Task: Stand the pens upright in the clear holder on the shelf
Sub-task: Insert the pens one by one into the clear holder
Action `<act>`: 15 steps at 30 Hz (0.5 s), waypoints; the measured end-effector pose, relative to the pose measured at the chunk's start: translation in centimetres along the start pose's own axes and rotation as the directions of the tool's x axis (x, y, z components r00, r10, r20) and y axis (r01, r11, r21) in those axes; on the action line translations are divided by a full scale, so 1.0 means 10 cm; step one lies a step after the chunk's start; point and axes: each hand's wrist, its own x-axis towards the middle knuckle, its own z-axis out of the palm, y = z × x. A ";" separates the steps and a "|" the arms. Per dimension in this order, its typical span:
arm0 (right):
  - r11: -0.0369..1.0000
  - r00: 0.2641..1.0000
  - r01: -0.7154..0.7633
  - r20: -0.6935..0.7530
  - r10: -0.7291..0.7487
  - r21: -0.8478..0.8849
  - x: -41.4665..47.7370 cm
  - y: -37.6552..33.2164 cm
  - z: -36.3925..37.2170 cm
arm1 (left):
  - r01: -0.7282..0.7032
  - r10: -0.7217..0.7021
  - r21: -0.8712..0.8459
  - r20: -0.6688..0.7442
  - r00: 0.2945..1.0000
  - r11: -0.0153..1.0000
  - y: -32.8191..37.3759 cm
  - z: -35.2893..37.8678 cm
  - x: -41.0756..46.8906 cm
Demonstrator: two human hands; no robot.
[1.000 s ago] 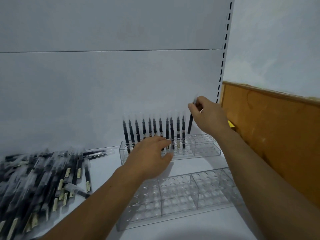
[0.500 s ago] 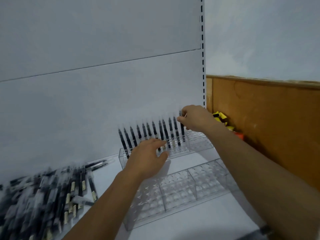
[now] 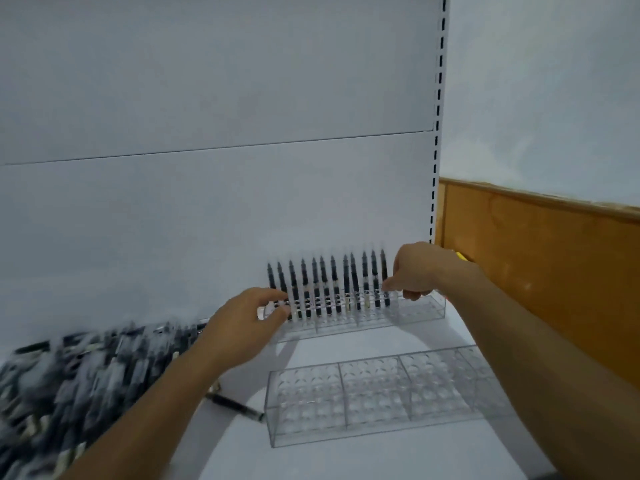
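Observation:
A clear holder (image 3: 422, 310) stands at the back of the white shelf with a row of several black pens (image 3: 325, 289) upright in it. My right hand (image 3: 419, 271) pinches the rightmost pen (image 3: 383, 263) low on its barrel, with that pen standing in the holder. At the holder's left end my left hand (image 3: 247, 325) has its thumb and index finger curled around the edge, beside the first pens. The right-hand compartment of this holder has no pens in it.
A second clear holder (image 3: 374, 393) with no pens lies nearer to me. A big blurred pile of black pens (image 3: 86, 368) covers the shelf's left side, and one loose pen (image 3: 235, 405) lies by the front holder. A wooden panel (image 3: 536, 271) borders the right.
My right hand lowered the pen from above the holder into a slot at the row's right end. My left hand slid from the holder's front to its left end. The view shifted.

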 end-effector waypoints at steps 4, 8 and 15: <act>0.983 0.987 0.119 0.088 -0.132 0.139 -0.06 -0.38 0.02 | 0.107 -0.105 0.087 -0.025 0.994 0.990 -0.29 -0.21 -0.19; 0.930 0.924 0.318 0.159 -0.347 0.185 -0.20 -1.06 0.13 | 0.169 -0.174 0.205 0.006 0.985 0.964 -0.48 -0.40 -0.38; 0.849 0.792 0.526 0.340 -0.508 0.042 -0.34 -2.04 0.48 | 0.231 -0.230 0.283 -0.036 0.973 0.931 -0.75 -0.56 -0.62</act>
